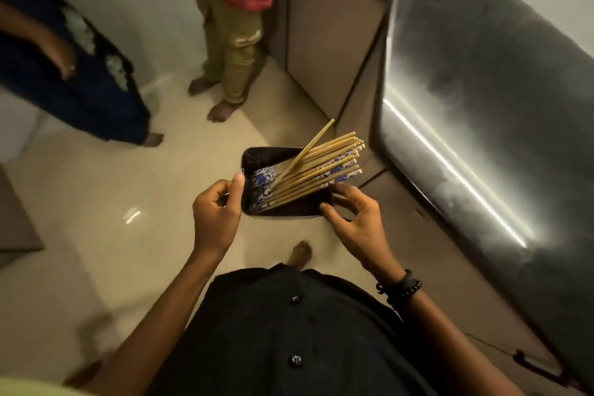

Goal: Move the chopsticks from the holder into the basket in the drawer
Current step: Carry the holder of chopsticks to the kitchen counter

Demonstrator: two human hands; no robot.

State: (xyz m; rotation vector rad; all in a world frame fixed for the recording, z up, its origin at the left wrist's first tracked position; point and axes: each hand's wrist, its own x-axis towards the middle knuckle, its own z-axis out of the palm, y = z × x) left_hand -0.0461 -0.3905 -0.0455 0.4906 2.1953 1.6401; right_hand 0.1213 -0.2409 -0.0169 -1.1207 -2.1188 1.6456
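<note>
My black shirt [289, 331] fills 6 o'clock. The dark counter [482, 90] runs down the 3 o'clock side with cabinets [334, 42] under it, and I can't spot an open drawer or the basket anywhere. The holder [289, 210] is dead centre over the floor [128, 186]. The chopsticks [315, 167] are all in it, slanting past the rim toward 2 o'clock, one stick poking higher. My left hand [216, 212] grips the 9 o'clock rim and my right hand [356, 222] is curled round the 3 o'clock side. My worry: tip it toward 2 and the lot slides out. Two people stand at 10 [74, 74] and 12 [234, 26], crowding that side.
</note>
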